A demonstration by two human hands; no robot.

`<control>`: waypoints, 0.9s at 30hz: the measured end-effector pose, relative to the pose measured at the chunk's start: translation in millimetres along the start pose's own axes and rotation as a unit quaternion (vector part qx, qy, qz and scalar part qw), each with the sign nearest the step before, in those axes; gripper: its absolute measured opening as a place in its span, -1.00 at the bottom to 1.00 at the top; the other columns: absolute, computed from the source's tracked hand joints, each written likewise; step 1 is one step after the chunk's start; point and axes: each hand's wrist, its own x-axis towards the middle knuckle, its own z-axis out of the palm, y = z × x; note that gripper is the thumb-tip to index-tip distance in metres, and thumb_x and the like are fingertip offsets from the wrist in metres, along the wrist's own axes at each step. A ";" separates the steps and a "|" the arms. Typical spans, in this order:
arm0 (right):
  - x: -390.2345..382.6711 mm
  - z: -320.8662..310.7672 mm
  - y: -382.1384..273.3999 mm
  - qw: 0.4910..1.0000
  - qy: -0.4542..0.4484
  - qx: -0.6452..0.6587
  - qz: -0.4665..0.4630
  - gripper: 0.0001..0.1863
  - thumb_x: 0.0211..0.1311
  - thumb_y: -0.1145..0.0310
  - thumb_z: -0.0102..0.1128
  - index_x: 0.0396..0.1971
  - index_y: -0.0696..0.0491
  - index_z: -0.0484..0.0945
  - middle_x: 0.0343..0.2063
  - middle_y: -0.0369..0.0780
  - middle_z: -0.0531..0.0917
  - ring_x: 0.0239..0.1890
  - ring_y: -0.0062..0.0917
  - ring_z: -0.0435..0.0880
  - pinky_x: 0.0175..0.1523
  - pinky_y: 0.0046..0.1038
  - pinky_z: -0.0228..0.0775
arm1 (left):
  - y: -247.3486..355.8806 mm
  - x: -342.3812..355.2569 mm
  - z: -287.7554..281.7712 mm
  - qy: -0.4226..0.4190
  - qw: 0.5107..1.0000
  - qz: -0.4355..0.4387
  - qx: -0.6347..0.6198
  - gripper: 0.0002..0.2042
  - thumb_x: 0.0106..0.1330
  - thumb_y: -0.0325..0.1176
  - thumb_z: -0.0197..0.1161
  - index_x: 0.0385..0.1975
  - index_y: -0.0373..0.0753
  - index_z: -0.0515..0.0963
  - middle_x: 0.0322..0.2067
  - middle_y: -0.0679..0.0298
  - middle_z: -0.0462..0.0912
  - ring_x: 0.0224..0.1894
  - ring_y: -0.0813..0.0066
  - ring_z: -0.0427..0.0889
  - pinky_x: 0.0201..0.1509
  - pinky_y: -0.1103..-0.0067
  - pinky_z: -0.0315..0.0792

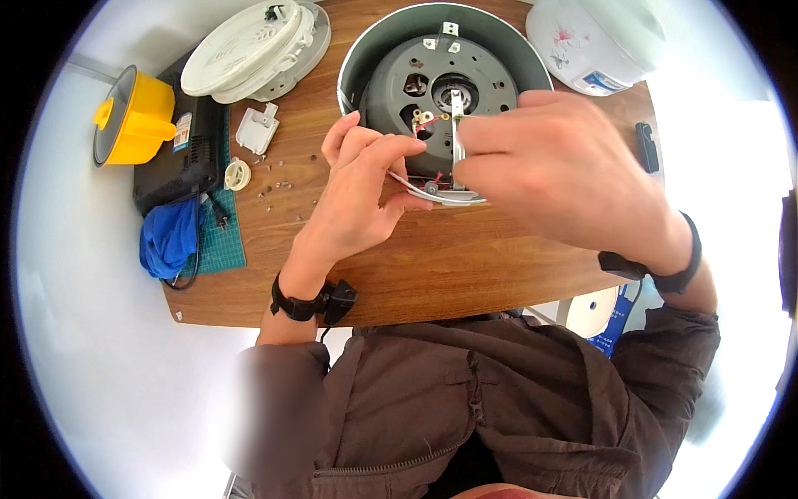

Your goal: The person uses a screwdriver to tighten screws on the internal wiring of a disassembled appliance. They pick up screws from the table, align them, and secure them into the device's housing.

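A round, dark grey cooker shell (351, 71) lies open on the table, showing a dark metal base (490, 73) with holes. Red wires and small metal terminals (424, 118) sit inside. My left hand (353, 187) is at its near left side, index finger stretched over the inside. The left thumb is apart, touching the pale near rim (453, 200). My right hand (540, 154) has its fingers curled closed at a narrow silver metal strip (457, 106) that crosses the base. The undersides of the right fingertips are hidden.
White round covers (241, 54), a small white plastic part (257, 130) and several loose screws (264, 193) lie left. Beyond are a yellow pot (150, 112), black case (179, 170), blue cloth (169, 237) and green mat (229, 241). A white cooker body (594, 41) stands far right.
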 end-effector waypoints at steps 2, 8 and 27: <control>6.3 12.3 1.4 0.999 -0.035 -0.020 -0.015 -0.94 -0.02 0.44 0.30 -0.49 0.06 0.64 -0.49 -0.29 0.53 -0.50 -0.38 0.58 -0.35 -0.38 0.38 | -1.0 -1.3 1.3 -0.003 1.000 -0.010 -0.005 -0.41 -0.07 -0.41 0.63 0.06 -0.14 0.58 -0.42 0.51 0.54 -0.06 0.44 0.49 0.53 0.21 -0.03; 21.8 18.1 1.6 0.995 -0.092 -0.021 -0.036 -0.95 -0.03 0.43 0.34 -0.61 0.03 0.66 -0.51 -0.30 0.62 -0.42 -0.35 0.67 -0.23 -0.35 0.49 | 3.7 0.5 -3.5 -0.031 0.999 -0.041 -0.006 -0.45 0.01 -0.37 0.61 0.05 -0.20 0.57 -0.42 0.47 0.59 -0.01 0.40 0.48 0.54 0.17 -0.07; 38.9 24.2 1.7 0.995 -0.100 -0.002 -0.028 -0.98 -0.05 0.44 0.36 -0.55 0.00 0.71 -0.47 -0.30 0.63 -0.46 -0.38 0.60 -0.17 -0.37 0.37 | -9.9 -10.1 9.6 0.045 0.996 0.029 -0.074 -0.12 0.09 -0.42 0.58 0.40 -0.18 0.16 -0.44 0.37 0.58 -0.16 0.34 0.58 0.53 0.15 -0.09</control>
